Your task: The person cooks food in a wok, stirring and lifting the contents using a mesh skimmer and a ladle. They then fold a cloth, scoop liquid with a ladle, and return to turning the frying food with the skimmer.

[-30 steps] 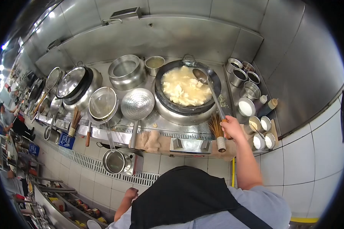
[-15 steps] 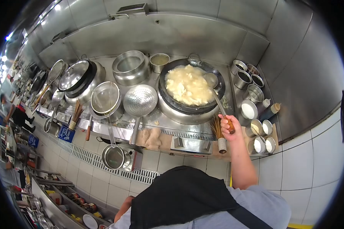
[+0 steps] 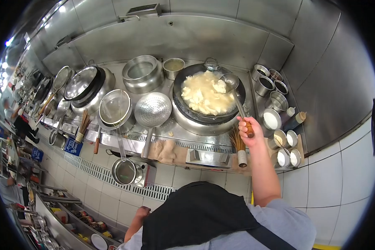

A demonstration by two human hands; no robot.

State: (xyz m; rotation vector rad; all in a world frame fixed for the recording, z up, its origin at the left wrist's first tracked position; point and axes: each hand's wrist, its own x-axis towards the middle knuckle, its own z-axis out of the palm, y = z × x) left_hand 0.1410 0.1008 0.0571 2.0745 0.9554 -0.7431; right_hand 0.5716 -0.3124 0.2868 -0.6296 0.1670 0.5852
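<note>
My right hand [image 3: 251, 132] is closed round the wooden handle of a metal ladle [image 3: 240, 101]. The ladle's bowl reaches into a black wok [image 3: 238, 89] on the burner, tilted at the right side of the food. Pale yellow-white pieces in cloudy liquid [image 3: 204, 93] fill the wok; they look like tofu or egg, but I cannot tell which. A bamboo brush [image 3: 238, 146] stands just below my right hand. Low at my left side, away from the stove, is my left hand [image 3: 143, 211]; its fingers are mostly hidden.
Left of the wok lie a perforated strainer [image 3: 153, 110], a mesh sieve [image 3: 114, 107] and a large metal pot [image 3: 141, 75]. Seasoning containers [image 3: 272, 119] and squeeze bottles [image 3: 296, 121] line the right side. A metal drawer unit [image 3: 66, 221] is at lower left. Another person [image 3: 18, 118] stands far left.
The ladle's bowl has shifted slightly left over the food and now has pale pieces at its edge. My right hand moved a little. My left hand has risen slightly into view.
</note>
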